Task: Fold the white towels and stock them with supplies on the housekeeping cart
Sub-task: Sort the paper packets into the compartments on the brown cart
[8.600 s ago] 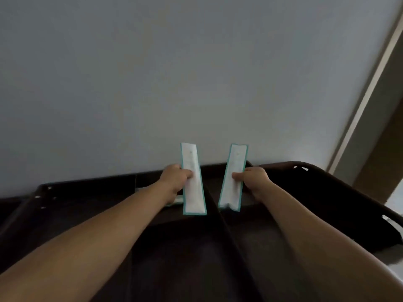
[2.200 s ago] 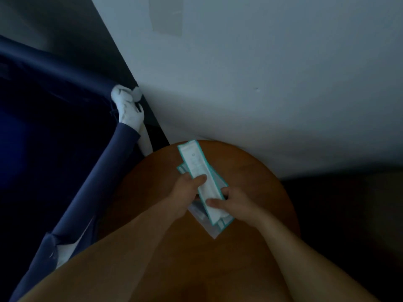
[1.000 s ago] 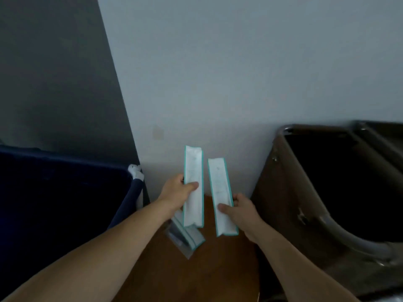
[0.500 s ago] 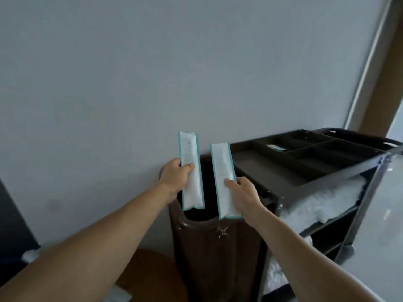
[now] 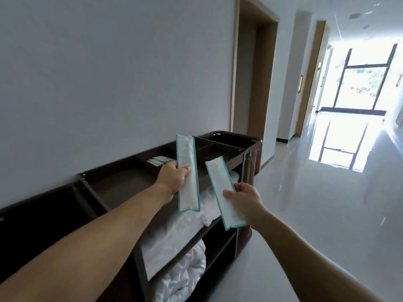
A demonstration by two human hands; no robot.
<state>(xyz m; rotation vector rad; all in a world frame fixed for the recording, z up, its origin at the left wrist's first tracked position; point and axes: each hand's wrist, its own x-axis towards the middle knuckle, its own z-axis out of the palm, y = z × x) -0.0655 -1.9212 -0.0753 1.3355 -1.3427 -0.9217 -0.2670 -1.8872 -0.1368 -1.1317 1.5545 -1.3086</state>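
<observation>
Supply packets, two long white ones edged in teal, are both held above the housekeeping cart [image 5: 122, 186]. My left hand [image 5: 172, 178] pinches the left packet [image 5: 185, 149] about midway, thumb across the front and fingers behind. It stands nearly upright over the top tray. My right hand [image 5: 246, 199] pinches the right packet [image 5: 218, 182] low down, thumb on its face and fingers curled behind. That one leans left and hangs at the cart's front edge, over the folded towels [image 5: 174, 232] on the middle shelf rather than over the tray.

The right packet worries me most. I judge that if I let go here it would miss the tray and land on the towels or slide off to the floor [image 5: 305, 214]. It is also held near one end, so the long free part could swing and twist out of the pinch as I reach.

The tray dividers are the next hazard. The far compartments look short for these packets, so one set down carelessly could bridge a divider or tip out. The compartment holding the small sachets [image 5: 159, 160] looks crowded too. I would aim for the wide near compartment.
</observation>
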